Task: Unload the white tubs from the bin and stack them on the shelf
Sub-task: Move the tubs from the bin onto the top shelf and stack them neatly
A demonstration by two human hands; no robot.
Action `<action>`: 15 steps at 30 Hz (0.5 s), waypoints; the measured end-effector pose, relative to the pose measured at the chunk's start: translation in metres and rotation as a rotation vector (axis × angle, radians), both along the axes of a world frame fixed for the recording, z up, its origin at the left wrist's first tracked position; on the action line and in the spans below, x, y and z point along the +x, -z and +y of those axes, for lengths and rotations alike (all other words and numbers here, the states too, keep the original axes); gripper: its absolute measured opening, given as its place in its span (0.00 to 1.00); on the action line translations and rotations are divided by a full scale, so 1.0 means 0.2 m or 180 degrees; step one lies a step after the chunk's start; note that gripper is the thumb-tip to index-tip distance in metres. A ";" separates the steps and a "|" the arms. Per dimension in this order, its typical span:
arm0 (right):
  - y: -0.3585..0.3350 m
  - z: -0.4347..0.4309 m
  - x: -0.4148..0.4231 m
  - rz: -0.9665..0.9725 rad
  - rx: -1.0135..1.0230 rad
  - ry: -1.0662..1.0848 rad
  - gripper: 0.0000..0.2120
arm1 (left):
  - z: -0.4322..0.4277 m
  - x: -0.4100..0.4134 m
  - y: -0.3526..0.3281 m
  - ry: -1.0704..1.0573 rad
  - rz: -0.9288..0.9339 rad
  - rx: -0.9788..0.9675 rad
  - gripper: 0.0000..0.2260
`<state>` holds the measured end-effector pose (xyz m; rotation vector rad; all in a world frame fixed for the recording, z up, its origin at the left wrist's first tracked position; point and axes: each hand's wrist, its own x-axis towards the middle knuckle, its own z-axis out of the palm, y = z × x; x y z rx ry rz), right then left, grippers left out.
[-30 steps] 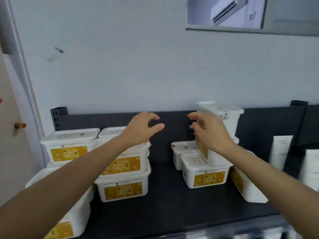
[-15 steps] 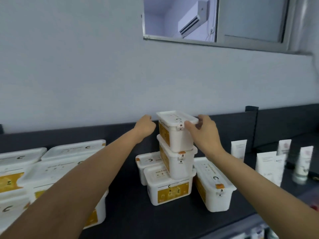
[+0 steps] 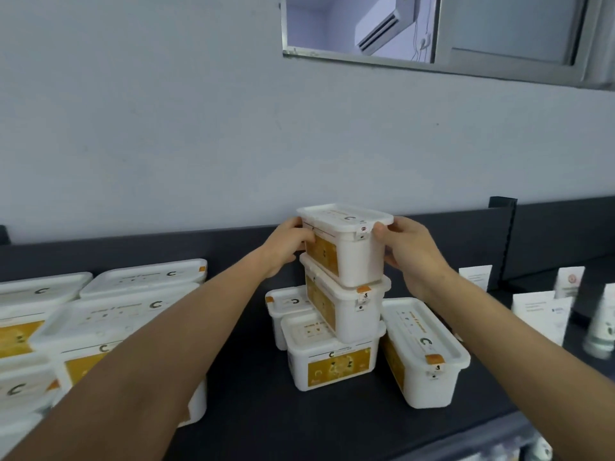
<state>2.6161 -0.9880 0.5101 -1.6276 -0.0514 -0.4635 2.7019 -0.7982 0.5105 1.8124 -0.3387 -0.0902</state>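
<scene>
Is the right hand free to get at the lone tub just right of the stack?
Probably yes, once it lets go: the right hand now grips the top tub together with the left hand. The lone tub stands just below its wrist, lid bare, with nothing in between.

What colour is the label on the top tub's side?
Yellow-orange label on the top tub; head view.
</scene>
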 end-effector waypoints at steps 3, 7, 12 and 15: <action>-0.05 0.00 -0.01 0.0063 0.0459 -0.0328 0.10 | 0.05 -0.04 -0.03 -0.0020 -0.0064 -0.0113 0.18; -0.14 0.07 -0.04 -0.0051 0.1150 -0.0743 0.08 | 0.15 -0.09 -0.09 -0.0170 -0.0347 -0.0211 0.24; -0.26 0.29 -0.04 -0.0125 0.1794 -0.0926 0.03 | 0.38 -0.24 -0.19 -0.0595 -0.0832 -0.0206 0.23; -0.27 0.54 -0.06 0.0055 0.1565 -0.1176 0.04 | 0.63 -0.33 -0.18 -0.1013 -0.1004 -0.0117 0.24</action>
